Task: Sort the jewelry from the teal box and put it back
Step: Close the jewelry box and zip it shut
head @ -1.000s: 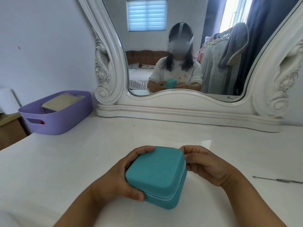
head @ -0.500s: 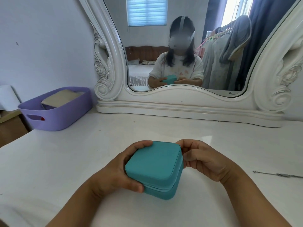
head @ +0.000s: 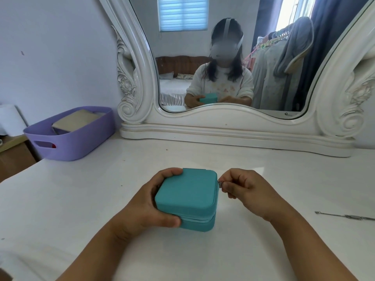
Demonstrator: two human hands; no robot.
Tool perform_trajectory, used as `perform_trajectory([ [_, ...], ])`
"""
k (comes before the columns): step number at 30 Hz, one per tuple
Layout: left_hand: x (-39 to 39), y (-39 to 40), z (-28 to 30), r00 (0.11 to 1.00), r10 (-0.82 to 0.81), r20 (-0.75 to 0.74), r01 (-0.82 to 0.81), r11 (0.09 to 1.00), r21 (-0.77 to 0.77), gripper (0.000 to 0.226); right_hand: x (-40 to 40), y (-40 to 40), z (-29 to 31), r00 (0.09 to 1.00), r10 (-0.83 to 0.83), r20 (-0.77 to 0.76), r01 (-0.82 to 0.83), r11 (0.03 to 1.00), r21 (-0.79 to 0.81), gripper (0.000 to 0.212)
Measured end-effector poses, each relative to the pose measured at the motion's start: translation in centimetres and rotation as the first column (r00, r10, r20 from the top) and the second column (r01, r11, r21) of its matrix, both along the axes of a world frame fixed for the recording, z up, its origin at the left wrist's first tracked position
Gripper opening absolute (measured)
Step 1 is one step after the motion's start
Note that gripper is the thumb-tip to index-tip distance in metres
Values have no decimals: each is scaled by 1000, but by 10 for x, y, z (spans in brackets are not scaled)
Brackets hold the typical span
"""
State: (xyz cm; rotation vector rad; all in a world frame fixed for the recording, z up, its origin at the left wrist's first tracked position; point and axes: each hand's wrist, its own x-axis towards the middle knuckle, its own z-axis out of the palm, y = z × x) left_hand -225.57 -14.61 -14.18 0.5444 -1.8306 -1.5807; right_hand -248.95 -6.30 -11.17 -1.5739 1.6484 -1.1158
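A closed teal jewelry box (head: 187,196) with rounded corners stands on the white dressing table (head: 101,189), straight in front of me. My left hand (head: 146,205) grips its left side, fingers curled over the far corner and thumb on the near front edge. Just off the box's right side, my right hand (head: 241,189) pinches the small metal zipper pull (head: 220,183). The lid is down, so nothing inside the box can be seen.
A purple plastic basket (head: 79,142) holding a flat beige item sits at the back left. An ornate white mirror (head: 233,126) runs along the back of the table. A thin metal chain or pin (head: 345,216) lies at the right edge.
The box has turned a little under my left hand. My right hand has slid from the far right corner to the right side and taken hold of the zipper pull.
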Motion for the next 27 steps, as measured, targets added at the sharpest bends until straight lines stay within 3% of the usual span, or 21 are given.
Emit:
perform_trajectory([
  [6,-5,-4,-3,935,355,25,-350,930,-109,84,21,2,-3,989,73,-130,-73,997,4,31],
  [15,-20,-1,-10,848,520,101,-460,817,-347,86,49,-1,-15,982,121,-142,-136,986,-100,14],
  [17,-17,-3,-9,849,521,88,-482,833,-272,86,48,-1,-11,994,100,-43,-104,987,-121,13],
  [21,-14,-1,-5,898,441,7,-434,886,-163,85,38,-5,-5,961,-216,172,243,957,-160,26],
  [24,-16,4,-6,946,322,-30,-321,927,-192,86,39,-10,-10,878,-145,457,109,989,103,46],
  [27,-19,6,-10,975,221,7,-212,946,-246,87,44,-9,-10,675,-81,734,-78,980,180,58],
])
